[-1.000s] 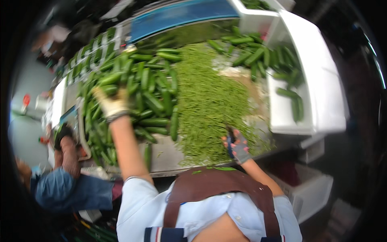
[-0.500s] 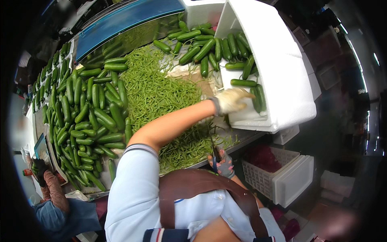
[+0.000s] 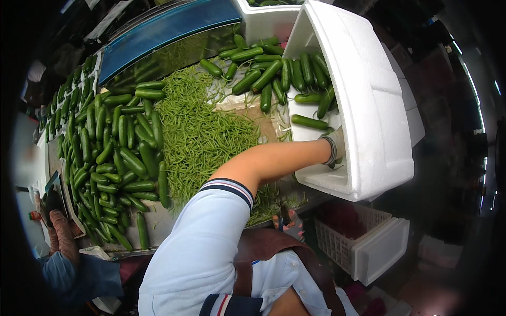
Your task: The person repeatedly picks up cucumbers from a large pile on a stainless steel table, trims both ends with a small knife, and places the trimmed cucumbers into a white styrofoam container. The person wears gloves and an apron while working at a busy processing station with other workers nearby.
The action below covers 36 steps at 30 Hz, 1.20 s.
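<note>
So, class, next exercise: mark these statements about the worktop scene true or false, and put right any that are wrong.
1. The cream-gloved left hand reaches inside the large white foam box. True.
2. The large white foam box stands upright, its opening facing the ceiling. False: it lies on its side, its opening facing the heap of thin green beans.
3. The heap of thin green beans lies between a pile of dark green cucumbers on the left and more dark green cucumbers on the right. True.
4. The right hand is bare. False: the right hand is gloved, with pink patches showing.
5. The white openwork plastic crate holds something dark red. True.
</note>
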Each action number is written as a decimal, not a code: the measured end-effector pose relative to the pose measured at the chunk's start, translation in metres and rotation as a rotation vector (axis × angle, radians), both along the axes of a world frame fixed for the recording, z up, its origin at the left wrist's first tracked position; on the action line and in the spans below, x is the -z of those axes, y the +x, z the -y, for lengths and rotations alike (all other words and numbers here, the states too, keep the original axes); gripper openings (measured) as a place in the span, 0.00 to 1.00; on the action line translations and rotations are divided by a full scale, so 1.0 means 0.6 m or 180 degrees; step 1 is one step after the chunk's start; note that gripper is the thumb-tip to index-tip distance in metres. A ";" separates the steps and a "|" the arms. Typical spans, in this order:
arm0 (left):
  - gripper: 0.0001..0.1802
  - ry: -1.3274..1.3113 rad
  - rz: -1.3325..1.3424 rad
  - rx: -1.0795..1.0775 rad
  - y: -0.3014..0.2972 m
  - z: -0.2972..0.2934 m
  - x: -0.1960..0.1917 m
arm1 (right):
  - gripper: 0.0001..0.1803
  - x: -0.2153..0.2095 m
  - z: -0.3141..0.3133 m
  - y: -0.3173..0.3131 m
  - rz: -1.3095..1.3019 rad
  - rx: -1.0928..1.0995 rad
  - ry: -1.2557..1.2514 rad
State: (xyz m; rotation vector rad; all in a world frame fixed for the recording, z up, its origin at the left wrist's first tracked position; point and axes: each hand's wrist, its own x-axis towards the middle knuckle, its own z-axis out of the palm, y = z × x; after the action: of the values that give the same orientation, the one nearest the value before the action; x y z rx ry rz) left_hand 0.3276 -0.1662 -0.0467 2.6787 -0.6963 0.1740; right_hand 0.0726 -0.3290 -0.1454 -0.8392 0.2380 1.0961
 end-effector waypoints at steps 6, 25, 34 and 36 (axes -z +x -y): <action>0.36 -0.0025 -0.0883 -0.0195 -0.047 -0.031 -0.045 | 0.29 0.001 0.005 0.001 0.0604 -0.0005 0.0008; 0.33 -0.4889 -0.2450 -0.1663 -0.170 -0.234 0.028 | 0.33 0.002 -0.009 0.007 0.1878 -0.0285 -0.0147; 0.30 -0.8257 -0.2786 -0.0413 -0.332 -0.267 -0.062 | 0.17 0.036 -0.022 0.017 0.0031 0.0093 0.0241; 0.32 -0.8589 -0.2909 0.0132 -0.372 -0.281 -0.060 | 0.16 0.007 -0.050 0.038 -0.0672 0.0014 0.1102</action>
State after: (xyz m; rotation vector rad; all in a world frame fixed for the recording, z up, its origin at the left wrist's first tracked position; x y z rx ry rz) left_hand 0.1046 0.0026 -0.0108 -0.0346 0.1329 -0.1275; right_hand 0.0951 -0.2991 -0.1496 -0.4147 0.2175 1.1810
